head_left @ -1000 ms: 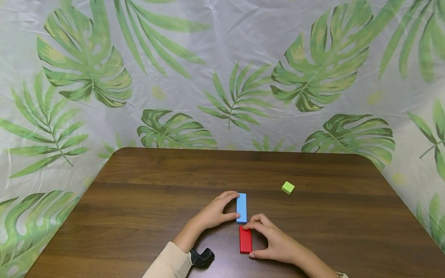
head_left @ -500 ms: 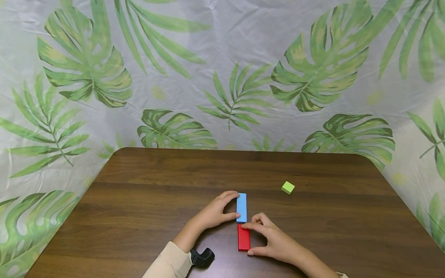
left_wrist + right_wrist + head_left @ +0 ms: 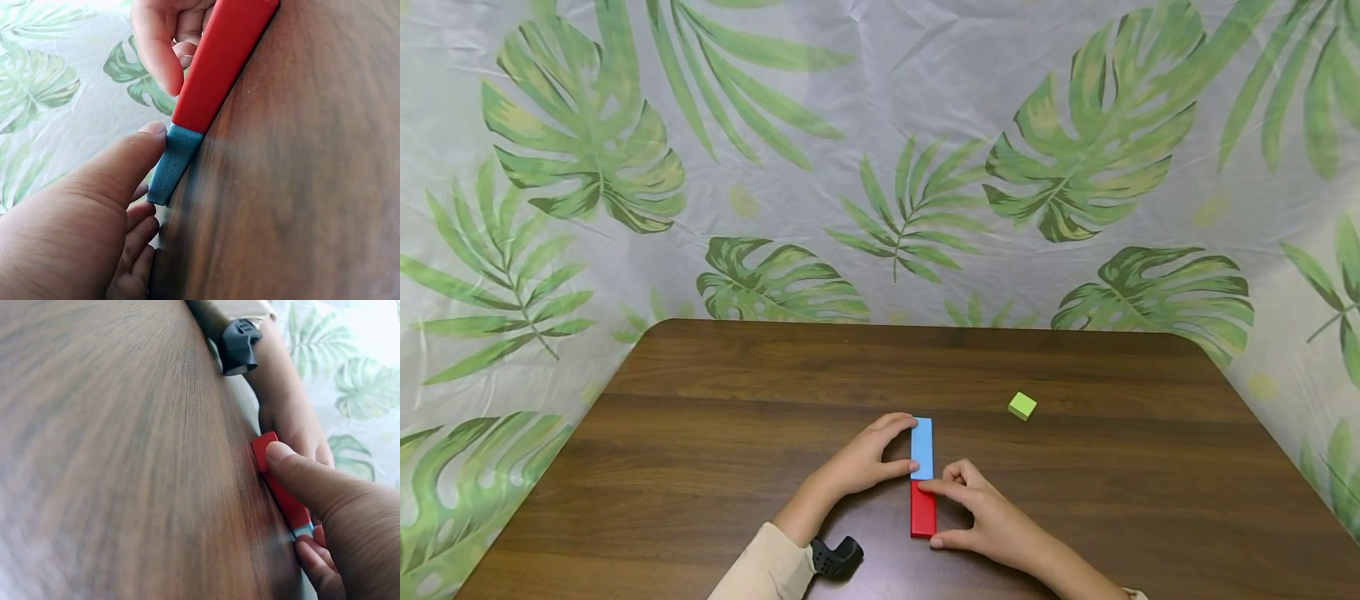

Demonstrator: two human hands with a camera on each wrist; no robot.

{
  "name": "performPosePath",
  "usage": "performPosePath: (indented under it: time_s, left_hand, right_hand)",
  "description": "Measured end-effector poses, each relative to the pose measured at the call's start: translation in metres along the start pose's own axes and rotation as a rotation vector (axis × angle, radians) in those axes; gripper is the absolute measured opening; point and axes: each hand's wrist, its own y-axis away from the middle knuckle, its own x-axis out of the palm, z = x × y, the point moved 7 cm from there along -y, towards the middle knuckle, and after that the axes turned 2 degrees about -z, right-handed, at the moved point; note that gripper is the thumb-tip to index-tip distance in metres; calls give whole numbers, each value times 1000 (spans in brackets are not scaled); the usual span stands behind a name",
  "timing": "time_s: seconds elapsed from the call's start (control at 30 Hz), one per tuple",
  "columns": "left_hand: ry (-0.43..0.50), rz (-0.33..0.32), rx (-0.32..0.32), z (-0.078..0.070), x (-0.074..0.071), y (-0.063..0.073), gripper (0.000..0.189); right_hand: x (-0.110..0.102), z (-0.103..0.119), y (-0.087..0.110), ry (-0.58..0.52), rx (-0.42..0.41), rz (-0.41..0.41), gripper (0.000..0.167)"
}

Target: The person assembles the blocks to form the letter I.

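A flat, oblong blue block [image 3: 922, 448] lies lengthwise on the table, and a red block [image 3: 922, 512] of similar shape lies end to end with it on the near side. My left hand [image 3: 863, 457] grips the blue block, forefinger at its far end and thumb near the join. My right hand [image 3: 996, 517] holds the red block between a thumb at the near end and a forefinger over the far end. In the left wrist view the red block [image 3: 225, 62] meets the blue block [image 3: 175, 159] in one line. The right wrist view shows my right thumb pressed against the red block's near end [image 3: 265, 449].
A small lime-green block [image 3: 1022, 406] sits farther back on the right of the brown wooden table [image 3: 737, 367]. A black device [image 3: 837, 557] is worn at my left wrist. Behind the table hangs a leaf-print cloth [image 3: 925, 167].
My right hand has slid the red block forward and slightly left, closing the gap to the blue block. The left hand and the blue block have stayed in place.
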Motion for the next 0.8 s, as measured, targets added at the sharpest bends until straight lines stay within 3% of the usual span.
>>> performPosePath:
  time_s: [0.53,0.8]
  left_hand:
    - [14,-9,4,0,-1,0,58]
    - [98,-101,26,1,-8,4,52]
  right_hand:
    - [0,1,-1,9,-11,-18,55]
    - [1,-1,-1,3,10,-2,55]
